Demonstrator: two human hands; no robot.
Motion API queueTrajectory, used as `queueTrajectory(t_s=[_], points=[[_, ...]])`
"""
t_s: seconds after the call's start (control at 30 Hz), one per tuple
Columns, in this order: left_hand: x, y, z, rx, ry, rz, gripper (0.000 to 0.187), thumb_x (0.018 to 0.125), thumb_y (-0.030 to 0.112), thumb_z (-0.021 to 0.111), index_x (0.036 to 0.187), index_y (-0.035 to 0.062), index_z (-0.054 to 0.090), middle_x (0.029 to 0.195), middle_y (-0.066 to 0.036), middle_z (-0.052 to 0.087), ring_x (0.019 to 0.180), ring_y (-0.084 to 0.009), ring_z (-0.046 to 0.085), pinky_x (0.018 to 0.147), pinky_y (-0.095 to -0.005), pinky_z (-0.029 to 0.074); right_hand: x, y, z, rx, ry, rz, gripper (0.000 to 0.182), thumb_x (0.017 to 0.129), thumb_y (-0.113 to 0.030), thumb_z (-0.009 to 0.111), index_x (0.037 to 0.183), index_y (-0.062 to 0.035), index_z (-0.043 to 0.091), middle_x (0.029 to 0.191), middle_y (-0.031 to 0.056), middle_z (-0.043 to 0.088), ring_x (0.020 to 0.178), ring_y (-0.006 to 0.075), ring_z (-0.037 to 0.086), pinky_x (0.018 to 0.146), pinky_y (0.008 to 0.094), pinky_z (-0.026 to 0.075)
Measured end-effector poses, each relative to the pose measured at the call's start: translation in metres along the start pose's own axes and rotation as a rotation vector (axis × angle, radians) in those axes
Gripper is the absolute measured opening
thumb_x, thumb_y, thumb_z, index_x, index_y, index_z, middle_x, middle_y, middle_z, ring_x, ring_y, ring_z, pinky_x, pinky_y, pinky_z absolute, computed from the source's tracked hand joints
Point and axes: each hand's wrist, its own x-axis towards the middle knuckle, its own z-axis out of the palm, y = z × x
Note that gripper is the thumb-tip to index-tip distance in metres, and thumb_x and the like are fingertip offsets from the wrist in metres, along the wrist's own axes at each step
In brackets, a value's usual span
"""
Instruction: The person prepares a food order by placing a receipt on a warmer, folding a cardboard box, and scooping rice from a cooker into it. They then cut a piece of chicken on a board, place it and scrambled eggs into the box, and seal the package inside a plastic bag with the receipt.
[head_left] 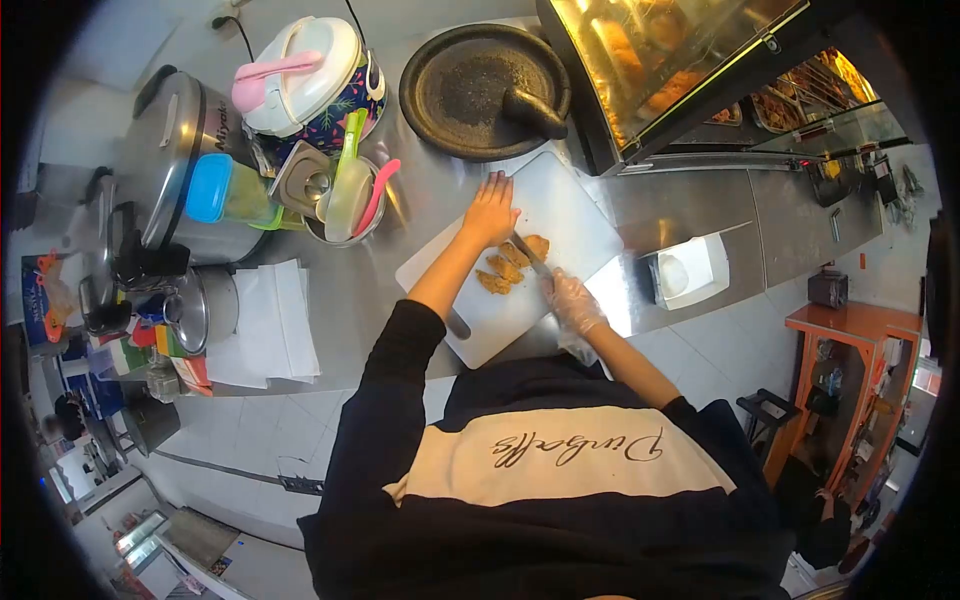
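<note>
Sliced pieces of brown fried meat [503, 268] lie on a white cutting board [570, 195]. My right hand [573, 303], in a clear plastic glove, is closed around the handle of a knife [530, 254]. The blade slants up and left across the meat. At its far end, my bare left hand [490, 208] lies over the board, fingers together and stretched out flat, the heel of the hand close to the blade tip. A dark, slim handle-like object [458, 323] rests near the board's left edge, below my left forearm.
Behind the board stands a stone mortar [470, 95] with its pestle [534, 112]. A heated glass display case [680, 60] is at the back right, an open white box [690, 272] below it. Left are a utensil pot [345, 225], a rice cooker [300, 85] and white paper sheets [265, 325].
</note>
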Motion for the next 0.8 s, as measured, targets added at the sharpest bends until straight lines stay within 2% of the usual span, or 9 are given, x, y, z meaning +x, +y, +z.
queueTrajectory(t_s=[0.07,0.23,0.37,0.47,0.5,0.6,0.73,0.77,0.8], points=[[0.015,0.002,0.002,-0.071,-0.053,-0.051,0.065,0.093,0.035,0.038,0.137,-0.0089,0.021,0.144,-0.027,0.019,0.136,-0.0381,0.015,0.111,-0.0459,0.014,0.0,-0.014,-0.037,-0.024,0.029,-0.065,0.032,0.089,-0.032,0.048,0.094,-0.0021,0.057,0.081,0.0239,0.062,0.079,0.0411,0.06,0.071,0.0478,0.048],[0.049,0.017,0.015,-0.184,-0.15,-0.001,0.065,0.092,0.037,0.035,0.137,-0.0092,0.021,0.144,-0.027,0.019,0.136,-0.0383,0.016,0.112,-0.0435,0.014,-0.004,-0.029,-0.109,-0.134,-0.157,0.058,0.034,0.092,-0.03,0.043,0.096,0.0022,0.053,0.084,0.0257,0.062,0.081,0.0413,0.06,0.072,0.0484,0.047],[0.022,0.012,0.011,-0.044,-0.034,0.067,0.065,0.09,0.034,0.041,0.138,-0.0061,0.023,0.144,-0.027,0.021,0.136,-0.038,0.018,0.111,-0.046,0.015,-0.009,-0.001,-0.025,0.005,-0.018,0.126,0.036,0.093,-0.032,0.039,0.104,0.0016,0.048,0.082,0.0257,0.062,0.08,0.0437,0.06,0.073,0.0511,0.046],[0.016,0.013,0.001,0.03,-0.011,0.059,0.065,0.093,0.036,0.038,0.14,-0.0041,0.02,0.146,-0.026,0.015,0.137,-0.0372,0.013,0.111,-0.0467,0.012,-0.007,-0.018,-0.022,0.001,-0.011,0.15,0.038,0.093,-0.036,0.042,0.102,-0.0008,0.05,0.083,0.0265,0.061,0.081,0.0433,0.06,0.074,0.0501,0.046],[0.011,0.013,-0.001,-0.027,-0.028,0.035,0.066,0.092,0.037,0.04,0.14,-0.0047,0.019,0.146,-0.026,0.014,0.137,-0.0376,0.011,0.111,-0.0469,0.011,-0.007,-0.003,-0.013,0.074,0.015,0.025,0.041,0.091,-0.041,0.045,0.098,-0.0017,0.055,0.085,0.0271,0.062,0.082,0.0423,0.06,0.075,0.0473,0.047],[0.0,0.014,-0.003,-0.209,0.011,-0.021,0.07,0.092,0.038,0.043,0.14,-0.0057,0.017,0.147,-0.026,0.011,0.138,-0.0383,0.007,0.111,-0.0473,0.008,-0.021,-0.022,-0.042,0.134,-0.14,0.128,0.039,0.091,-0.037,0.049,0.087,0.0009,0.06,0.083,0.0267,0.061,0.084,0.0398,0.061,0.077,0.0495,0.045],[-0.049,0.029,-0.045,-0.422,0.242,-0.088,0.066,0.095,0.036,0.039,0.141,-0.005,0.015,0.148,-0.025,0.009,0.138,-0.0381,0.003,0.111,-0.0459,0.005,-0.006,0.017,-0.046,0.126,0.095,0.068,0.041,0.089,-0.039,0.052,0.086,0.0007,0.06,0.075,0.0253,0.061,0.077,0.0395,0.06,0.073,0.0473,0.047],[-0.063,0.03,-0.05,-0.472,0.255,-0.136,0.065,0.095,0.035,0.039,0.141,-0.0049,0.016,0.148,-0.024,0.01,0.138,-0.0378,0.003,0.111,-0.0455,0.004,0.007,0.029,-0.045,-0.017,0.033,0.129,0.045,0.086,-0.043,0.055,0.094,0.0014,0.059,0.086,0.0248,0.06,0.081,0.0383,0.059,0.072,0.045,0.046],[-0.079,0.03,-0.052,-0.522,0.267,-0.184,0.064,0.095,0.035,0.039,0.141,-0.0047,0.016,0.148,-0.024,0.01,0.138,-0.0376,0.003,0.111,-0.045,0.004,0.008,0.026,-0.047,-0.05,0.151,0.061,0.044,0.084,-0.042,0.057,0.097,0.0006,0.058,0.093,0.0239,0.059,0.087,0.038,0.057,0.075,0.0445,0.046]])
